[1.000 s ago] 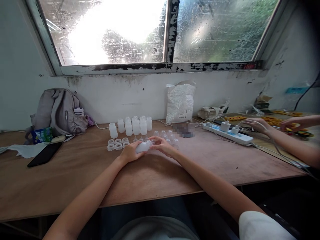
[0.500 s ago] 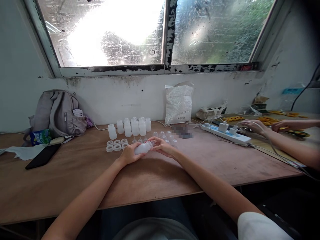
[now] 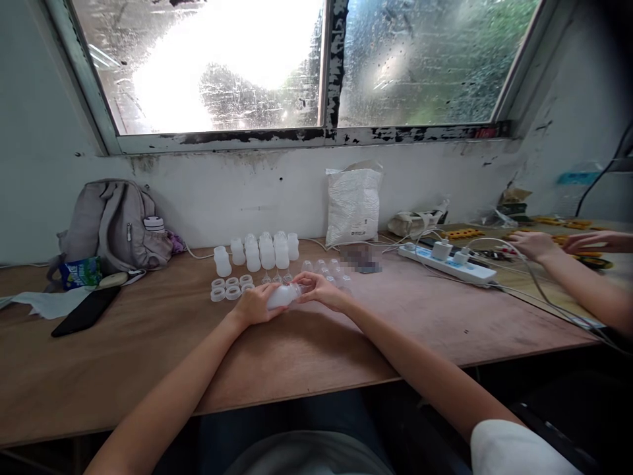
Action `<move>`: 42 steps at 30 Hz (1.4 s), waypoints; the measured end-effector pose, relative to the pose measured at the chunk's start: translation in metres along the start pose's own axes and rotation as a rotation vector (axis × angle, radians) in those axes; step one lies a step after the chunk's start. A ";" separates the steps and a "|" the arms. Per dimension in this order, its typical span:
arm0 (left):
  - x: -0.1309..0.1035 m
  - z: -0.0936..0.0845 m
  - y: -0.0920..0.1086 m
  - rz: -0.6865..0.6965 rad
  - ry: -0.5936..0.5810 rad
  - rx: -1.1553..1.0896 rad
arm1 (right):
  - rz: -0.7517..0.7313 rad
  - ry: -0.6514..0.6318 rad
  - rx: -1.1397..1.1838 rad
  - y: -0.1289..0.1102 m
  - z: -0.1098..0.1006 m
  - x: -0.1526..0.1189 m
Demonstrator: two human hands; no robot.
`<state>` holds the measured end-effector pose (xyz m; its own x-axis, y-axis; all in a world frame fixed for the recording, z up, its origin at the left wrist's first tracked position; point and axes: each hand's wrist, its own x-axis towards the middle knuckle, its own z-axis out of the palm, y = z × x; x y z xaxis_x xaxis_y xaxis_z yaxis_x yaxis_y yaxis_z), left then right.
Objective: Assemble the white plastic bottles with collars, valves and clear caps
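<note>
My left hand is wrapped round a frosted white bottle, which lies tilted with its neck to the right. The fingers of my right hand close on the clear piece at the bottle's neck end. Behind my hands stand several white bottles in a cluster. White rings lie in rows left of my left hand. Clear domed caps stand just behind my right hand. Small clear parts sit between the bottles and my hands, partly hidden by them.
A backpack and a black phone are at the left. A white bag leans on the wall. A power strip with cables lies at the right, where another person's hands are among yellow objects.
My right hand's fingers have drawn closer round the neck end of the bottle. The other person's hands have moved to the right.
</note>
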<state>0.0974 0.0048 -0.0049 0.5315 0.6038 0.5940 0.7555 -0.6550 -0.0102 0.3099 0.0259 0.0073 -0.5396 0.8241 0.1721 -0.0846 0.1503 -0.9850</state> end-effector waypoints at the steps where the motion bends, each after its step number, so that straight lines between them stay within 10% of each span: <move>1: 0.000 0.000 -0.001 0.012 0.007 0.011 | 0.025 0.011 -0.004 -0.001 0.000 -0.001; 15: -0.001 0.001 -0.008 0.055 -0.082 0.043 | -0.076 -0.013 -0.259 0.007 0.001 0.002; 29: 0.001 -0.004 -0.005 0.067 -0.066 0.064 | 0.156 -0.005 0.034 0.006 0.000 0.001; 42: 0.001 -0.003 -0.008 0.000 -0.070 0.017 | 0.026 -0.013 0.080 0.002 0.007 -0.001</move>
<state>0.0907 0.0093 -0.0023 0.5569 0.6343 0.5362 0.7615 -0.6477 -0.0246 0.3048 0.0216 0.0046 -0.5530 0.8201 0.1467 -0.1370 0.0843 -0.9870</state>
